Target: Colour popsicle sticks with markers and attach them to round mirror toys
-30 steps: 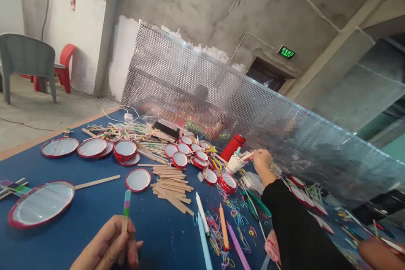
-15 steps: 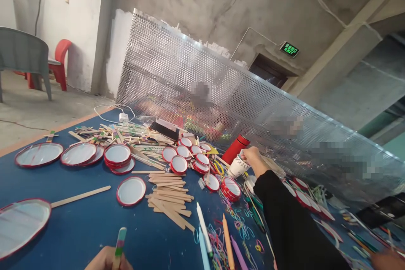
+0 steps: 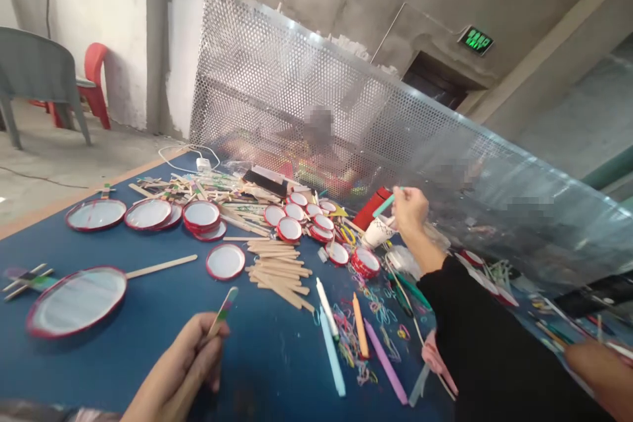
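My left hand (image 3: 182, 362) is closed on a wooden craft stick (image 3: 223, 306) with coloured stripes at its tip, held low over the blue table (image 3: 148, 330). My right hand (image 3: 410, 211), in a black sleeve, reaches far across and pinches a teal pen (image 3: 383, 206) just above a white paper cup (image 3: 376, 232). A red bottle (image 3: 368, 211) stands beside the cup. A large red-rimmed mirror on a stick handle (image 3: 76, 300) lies left of my left hand.
Several red-rimmed round lids (image 3: 225, 262), a pile of plain sticks (image 3: 277, 270), markers (image 3: 331, 349) and rubber bands litter the table. A perforated metal screen (image 3: 297, 99) stands behind. Another person's hand (image 3: 598, 369) shows at the right edge. Chairs (image 3: 34, 72) stand far left.
My right hand has risen from the cup's rim and now shows the teal pen. My left hand has come up into view and tilted its stick to the right.
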Demonstrator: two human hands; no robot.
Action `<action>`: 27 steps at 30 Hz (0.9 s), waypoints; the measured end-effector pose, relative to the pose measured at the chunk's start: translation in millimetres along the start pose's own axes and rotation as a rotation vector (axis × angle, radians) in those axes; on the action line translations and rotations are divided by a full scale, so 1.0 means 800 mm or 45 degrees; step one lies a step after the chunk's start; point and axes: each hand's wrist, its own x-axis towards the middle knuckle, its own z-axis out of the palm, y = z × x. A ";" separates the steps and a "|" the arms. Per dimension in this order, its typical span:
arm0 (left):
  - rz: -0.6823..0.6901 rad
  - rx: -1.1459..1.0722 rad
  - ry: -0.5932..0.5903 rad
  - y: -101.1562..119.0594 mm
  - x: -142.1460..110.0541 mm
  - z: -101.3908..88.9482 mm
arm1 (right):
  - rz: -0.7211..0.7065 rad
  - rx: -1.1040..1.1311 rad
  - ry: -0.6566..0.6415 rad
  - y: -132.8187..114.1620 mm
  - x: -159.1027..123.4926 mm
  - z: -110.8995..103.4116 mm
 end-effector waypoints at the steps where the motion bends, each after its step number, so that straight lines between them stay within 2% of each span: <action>1: 0.021 0.028 -0.015 0.000 0.001 -0.002 | -0.028 0.037 -0.042 -0.008 -0.024 0.000; 3: 0.001 0.042 -0.129 0.001 0.001 -0.003 | -0.074 0.131 -0.202 -0.021 -0.085 0.003; 4: 0.000 0.004 -0.100 0.002 0.001 -0.003 | -0.086 0.179 -0.318 -0.027 -0.121 0.005; 7: -0.068 -0.154 -0.145 0.009 -0.002 -0.001 | -0.085 0.311 -0.622 -0.043 -0.239 0.007; 9: -0.074 -0.160 -0.151 0.018 -0.004 0.001 | 0.011 0.517 -0.881 -0.049 -0.308 0.009; 11: -0.055 -0.071 -0.151 0.025 -0.007 0.003 | 0.065 0.584 -0.999 -0.050 -0.360 0.012; 14: 0.024 0.130 -0.179 0.032 -0.011 0.008 | 0.134 0.689 -1.077 -0.046 -0.405 0.019; 18: 0.113 0.296 -0.172 0.032 -0.011 0.017 | 0.111 0.735 -1.030 -0.035 -0.424 0.023; 21: 0.172 0.334 -0.148 0.032 -0.008 0.020 | 0.033 0.695 -0.957 -0.032 -0.411 0.014; 23: 0.148 0.289 -0.133 0.031 -0.005 0.020 | -0.041 0.661 -0.760 -0.031 -0.381 0.001; 25: 0.074 0.194 -0.136 0.028 -0.003 0.018 | -0.098 0.593 -0.486 -0.028 -0.339 -0.016; 27: 0.030 0.139 -0.127 0.024 -0.002 0.016 | -0.084 0.491 -0.448 -0.016 -0.294 -0.032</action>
